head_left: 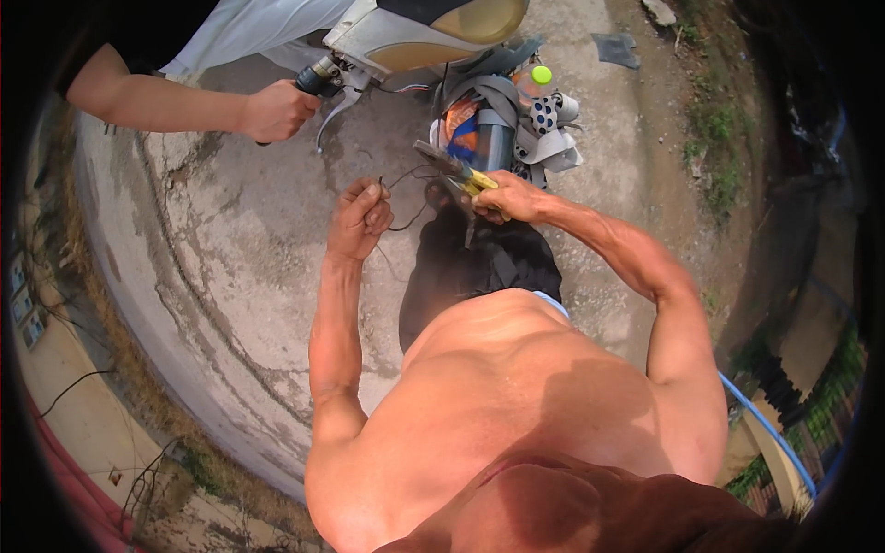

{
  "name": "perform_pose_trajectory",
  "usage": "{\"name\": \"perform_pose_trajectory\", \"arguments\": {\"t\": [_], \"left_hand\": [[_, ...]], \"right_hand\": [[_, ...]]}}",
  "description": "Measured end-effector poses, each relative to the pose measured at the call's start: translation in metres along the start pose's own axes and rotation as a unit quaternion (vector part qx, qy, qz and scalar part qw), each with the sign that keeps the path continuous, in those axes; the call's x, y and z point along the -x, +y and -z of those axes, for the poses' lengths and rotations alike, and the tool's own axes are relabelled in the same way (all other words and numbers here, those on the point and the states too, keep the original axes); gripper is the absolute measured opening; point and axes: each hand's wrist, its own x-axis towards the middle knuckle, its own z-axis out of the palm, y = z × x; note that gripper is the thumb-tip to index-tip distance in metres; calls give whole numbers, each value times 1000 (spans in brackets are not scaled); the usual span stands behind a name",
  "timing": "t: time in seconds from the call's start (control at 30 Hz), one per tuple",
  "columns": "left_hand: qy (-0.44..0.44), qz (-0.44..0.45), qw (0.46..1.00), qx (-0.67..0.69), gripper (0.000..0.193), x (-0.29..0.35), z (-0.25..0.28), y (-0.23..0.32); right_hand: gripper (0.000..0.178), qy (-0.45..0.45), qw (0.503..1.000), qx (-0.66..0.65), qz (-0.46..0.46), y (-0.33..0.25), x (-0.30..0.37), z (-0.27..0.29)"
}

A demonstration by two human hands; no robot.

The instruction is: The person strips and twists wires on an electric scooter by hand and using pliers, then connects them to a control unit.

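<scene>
My left hand is closed, its thumb and fingertips pinching a thin dark wire that loops loosely across to the right. My right hand grips yellow-handled pliers, their dark jaws pointing up and to the left. The jaws are slightly blurred, so I cannot tell whether they touch the wire. Just beyond the pliers is a pile of things with a grey strap and a clear bottle with a green cap.
Another person's hand holds a handlebar grip of a white and tan scooter at the top. A brake lever juts toward me. Cracked concrete lies to the left, and a weedy dirt strip runs along the right.
</scene>
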Motion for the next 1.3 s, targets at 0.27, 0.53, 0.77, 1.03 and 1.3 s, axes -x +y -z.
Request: {"name": "perform_pose_trajectory", "arguments": {"t": [0.27,0.53,0.77,1.03,1.3], "left_hand": [[186,-184,760,-595,19,30,62,-34],[-85,109,978,-159,16,22,-73,-78],[62,-221,973,31,12,20,-72,-9],[427,-411,798,-109,13,226,158,184],[761,-296,571,-84,26,414,162,74]], "right_hand": [[46,45,984,145,-89,16,44,11],[53,51,981,-105,152,53,92,-41],[52,-10,951,-279,132,52,142,-31],[58,148,981,-79,98,126,294,114],[57,328,905,-137,235,169,527,337]]}}
